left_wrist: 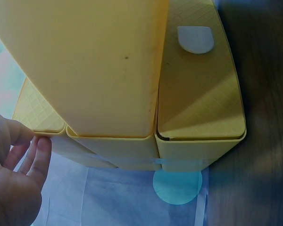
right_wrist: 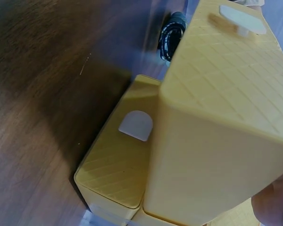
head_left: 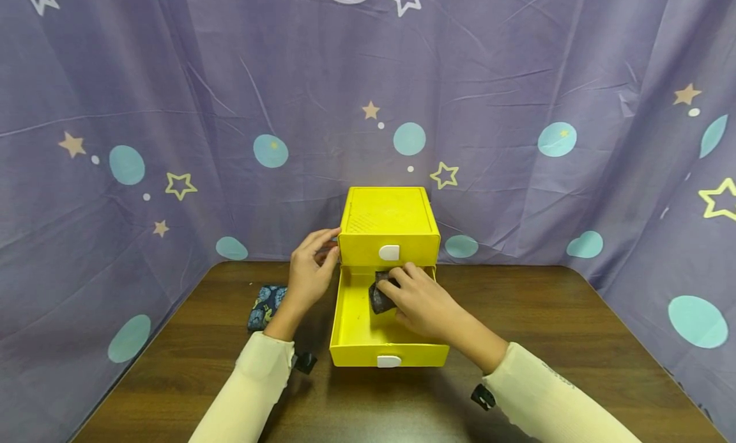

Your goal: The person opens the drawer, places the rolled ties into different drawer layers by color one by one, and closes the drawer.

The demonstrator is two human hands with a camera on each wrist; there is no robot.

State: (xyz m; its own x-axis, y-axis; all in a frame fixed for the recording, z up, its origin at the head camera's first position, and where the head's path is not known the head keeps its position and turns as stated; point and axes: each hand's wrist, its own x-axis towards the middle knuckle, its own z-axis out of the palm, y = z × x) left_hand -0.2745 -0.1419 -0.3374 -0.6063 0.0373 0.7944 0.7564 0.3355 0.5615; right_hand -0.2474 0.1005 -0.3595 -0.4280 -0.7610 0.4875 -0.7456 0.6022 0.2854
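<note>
A yellow drawer unit (head_left: 391,211) stands at the back of the table. Its middle drawer (head_left: 356,315) is pulled out toward me, while the lower drawer (left_wrist: 198,99) sits closed beneath, as the left wrist view shows. My right hand (head_left: 424,302) reaches into the open drawer from the right and grips a dark folded cloth (head_left: 381,299) with thumb and fingers. Part of that cloth is hidden behind the fingers. Against the unit's upper left side, my left hand (head_left: 313,264) rests extended fingertips at the edge of the top drawer section.
Left of the unit, a folded blue patterned cloth (head_left: 266,307) lies on the wooden table (head_left: 535,315). White tabs, such as the top drawer's handle (head_left: 389,252), mark the drawer fronts. Behind hangs a purple curtain (head_left: 322,78) with stars and dots.
</note>
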